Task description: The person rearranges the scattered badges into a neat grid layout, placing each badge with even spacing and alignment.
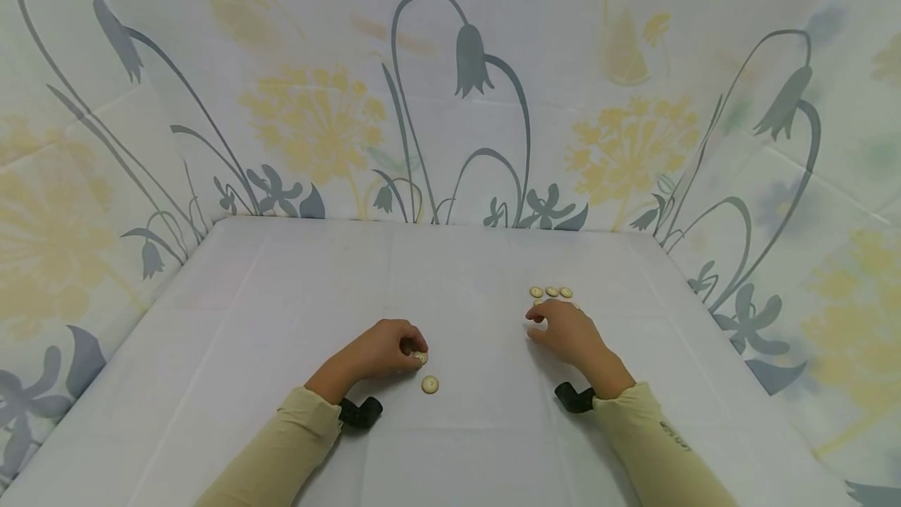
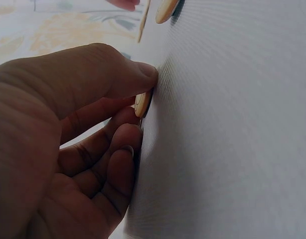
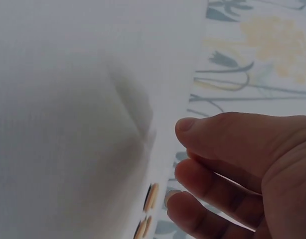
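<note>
My left hand (image 1: 417,354) lies on the white table, its thumb and fingers pinching a cream button (image 1: 421,357) at the cloth. The left wrist view shows that button (image 2: 141,104) on edge between thumb and fingertips (image 2: 133,119). A second loose button (image 1: 430,384) lies just in front of that hand. My right hand (image 1: 538,313) hovers with loosely curled fingers right behind a row of three cream buttons (image 1: 552,291). In the right wrist view the thumb and fingers (image 3: 185,172) are apart with nothing between them. Two buttons (image 3: 151,196) lie close by.
The table (image 1: 281,296) is covered in white cloth and walled on three sides by floral fabric (image 1: 464,100). Black wrist mounts (image 1: 360,411) sit under both beige sleeves. Another pale button (image 3: 171,196) peeks out beside my right fingertips.
</note>
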`<state>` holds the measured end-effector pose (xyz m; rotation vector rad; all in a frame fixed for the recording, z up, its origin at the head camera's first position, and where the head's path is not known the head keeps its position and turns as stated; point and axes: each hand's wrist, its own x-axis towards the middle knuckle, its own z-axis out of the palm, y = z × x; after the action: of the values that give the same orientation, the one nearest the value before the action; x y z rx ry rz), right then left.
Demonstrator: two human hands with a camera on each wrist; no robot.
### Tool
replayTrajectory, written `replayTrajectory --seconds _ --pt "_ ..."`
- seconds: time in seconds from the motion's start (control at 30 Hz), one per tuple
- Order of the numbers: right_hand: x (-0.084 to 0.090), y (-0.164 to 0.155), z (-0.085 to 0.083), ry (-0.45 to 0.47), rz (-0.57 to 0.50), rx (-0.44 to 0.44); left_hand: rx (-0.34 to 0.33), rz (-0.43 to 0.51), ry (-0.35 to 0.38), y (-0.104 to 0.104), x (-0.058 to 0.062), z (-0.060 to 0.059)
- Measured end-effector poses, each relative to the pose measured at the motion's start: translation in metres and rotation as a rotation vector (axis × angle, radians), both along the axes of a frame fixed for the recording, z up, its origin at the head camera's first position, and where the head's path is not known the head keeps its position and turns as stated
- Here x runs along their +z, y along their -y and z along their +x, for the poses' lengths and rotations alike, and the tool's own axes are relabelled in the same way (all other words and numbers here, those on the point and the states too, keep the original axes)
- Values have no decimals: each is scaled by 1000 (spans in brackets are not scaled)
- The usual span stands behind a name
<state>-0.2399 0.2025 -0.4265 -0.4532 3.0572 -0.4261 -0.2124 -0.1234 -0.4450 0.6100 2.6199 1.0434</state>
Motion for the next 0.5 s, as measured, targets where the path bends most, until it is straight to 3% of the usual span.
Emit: replayTrajectory --seconds 0.5 --pt "6 32 9 -21 -5 87 -10 -5 -10 1 -2 -2"
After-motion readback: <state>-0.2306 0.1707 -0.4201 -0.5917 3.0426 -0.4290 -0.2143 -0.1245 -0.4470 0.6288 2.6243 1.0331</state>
